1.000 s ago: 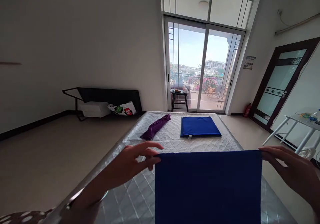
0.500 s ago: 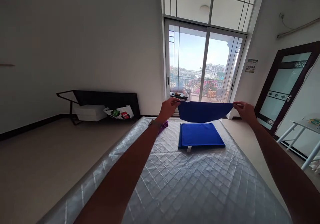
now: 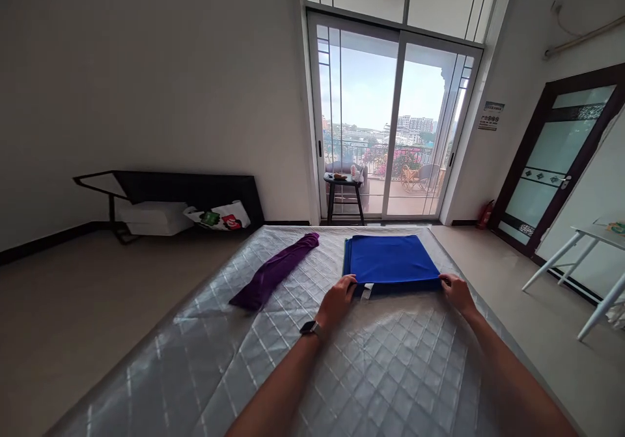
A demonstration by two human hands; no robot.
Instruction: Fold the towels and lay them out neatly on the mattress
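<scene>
A folded blue cloth point(image 3: 393, 259) lies flat on a silver quilted mattress point(image 3: 390, 359), with a small white tag point(image 3: 367, 292) at its near edge. My left hand point(image 3: 338, 301), below a watch on the wrist, pinches the cloth's near left corner. At the near right corner, my right hand point(image 3: 458, 294) grips the same edge between thumb and fingers. To the left lies a long, crumpled purple cloth point(image 3: 278, 271), apart from both hands.
Against the left wall stands a low black frame point(image 3: 190, 189) with a white box point(image 3: 156, 219) and a printed bag point(image 3: 219, 217). A dark stool point(image 3: 344, 193) is by the sliding glass door point(image 3: 361, 111). A white table point(image 3: 598, 232) stands at right.
Both hands have come down and nearer, lowering the raised blue layer onto the folded stack. The purple cloth, earlier mostly behind my left arm, now shows fully.
</scene>
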